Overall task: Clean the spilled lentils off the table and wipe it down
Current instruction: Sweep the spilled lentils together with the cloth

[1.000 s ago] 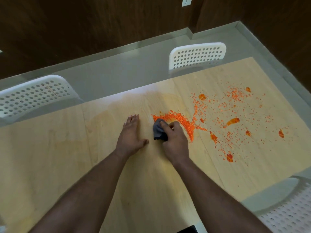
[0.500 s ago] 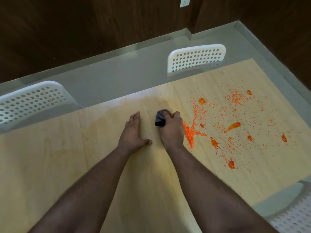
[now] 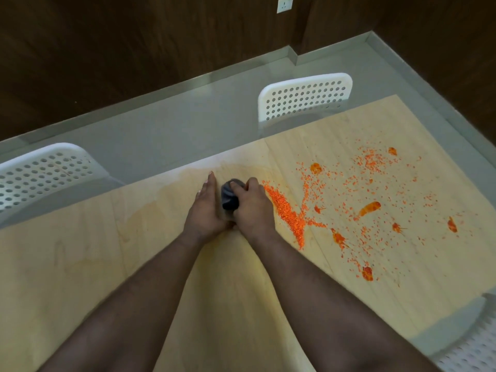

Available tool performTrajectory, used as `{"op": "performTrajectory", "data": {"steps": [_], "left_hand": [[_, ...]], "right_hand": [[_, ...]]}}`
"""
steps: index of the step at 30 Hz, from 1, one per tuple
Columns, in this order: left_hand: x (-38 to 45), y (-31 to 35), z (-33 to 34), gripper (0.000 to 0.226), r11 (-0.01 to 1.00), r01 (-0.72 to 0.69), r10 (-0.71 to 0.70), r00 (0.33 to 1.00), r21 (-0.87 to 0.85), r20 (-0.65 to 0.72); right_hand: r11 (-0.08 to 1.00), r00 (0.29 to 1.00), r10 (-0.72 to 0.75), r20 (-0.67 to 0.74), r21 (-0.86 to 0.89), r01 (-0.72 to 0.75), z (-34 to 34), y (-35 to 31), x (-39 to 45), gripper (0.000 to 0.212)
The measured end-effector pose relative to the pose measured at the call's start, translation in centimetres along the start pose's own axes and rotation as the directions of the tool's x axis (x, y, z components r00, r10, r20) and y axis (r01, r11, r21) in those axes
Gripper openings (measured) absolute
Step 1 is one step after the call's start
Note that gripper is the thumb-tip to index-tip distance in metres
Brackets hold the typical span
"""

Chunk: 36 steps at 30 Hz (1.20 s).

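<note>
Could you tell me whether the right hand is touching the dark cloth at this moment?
Touching. The head view shows the right hand with fingers curled over the dark cloth, gripping it against the table.

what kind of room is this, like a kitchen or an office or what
Probably a dining or meeting room, though that's a guess: a long light wooden table with white perforated chairs pushed in around it, dark wood-panelled walls and a wall socket. No kitchen fittings are in view.

Lentil-strewn (image 3: 287, 213) wooden table (image 3: 80, 264)

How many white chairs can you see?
3: one chair across the table, one far left, one near right corner. More may be out of view.
</note>
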<state>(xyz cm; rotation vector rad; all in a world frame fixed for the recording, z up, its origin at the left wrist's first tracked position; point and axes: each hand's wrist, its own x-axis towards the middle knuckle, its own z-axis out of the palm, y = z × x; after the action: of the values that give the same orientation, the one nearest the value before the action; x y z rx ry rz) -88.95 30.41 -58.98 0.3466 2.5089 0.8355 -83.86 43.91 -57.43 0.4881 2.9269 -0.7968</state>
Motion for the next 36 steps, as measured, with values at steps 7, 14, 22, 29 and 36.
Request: {"op": "performTrajectory", "data": {"steps": [7,14,22,29,36], "left_hand": [[1.6,1.0,0.3,0.152,1.000,0.015,-0.015,1.000,0.002,0.007],[3.8,2.8,0.0,0.143,1.000,-0.011,0.012,1.000,0.019,-0.016],[4.7,2.6,0.1,0.136,0.998,-0.003,0.000,0.999,-0.063,-0.037],[5.1,1.7,0.2,0.153,0.999,0.016,-0.017,1.000,-0.045,-0.011],[4.5,2.0,0.6,0.146,1.000,0.011,-0.011,1.000,0.012,-0.015]], "right_hand": [[0.950,0.939,0.313,-0.142,0.052,-0.309,-2.4,4.4,2.5,0.059],[0.936,0.911,0.341,-0.233,0.174,-0.306,-2.6,4.3,2.1,0.068],[0.999,0.999,0.002,-0.049,0.047,0.000,-1.3,-0.2,7.1,0.052],[0.967,0.953,0.248,-0.175,0.108,-0.232,-2.2,2.6,9.2,0.052],[0.821,0.778,0.561,-0.284,0.312,-0.478,-3.5,6.2,7.1,0.051]]}}
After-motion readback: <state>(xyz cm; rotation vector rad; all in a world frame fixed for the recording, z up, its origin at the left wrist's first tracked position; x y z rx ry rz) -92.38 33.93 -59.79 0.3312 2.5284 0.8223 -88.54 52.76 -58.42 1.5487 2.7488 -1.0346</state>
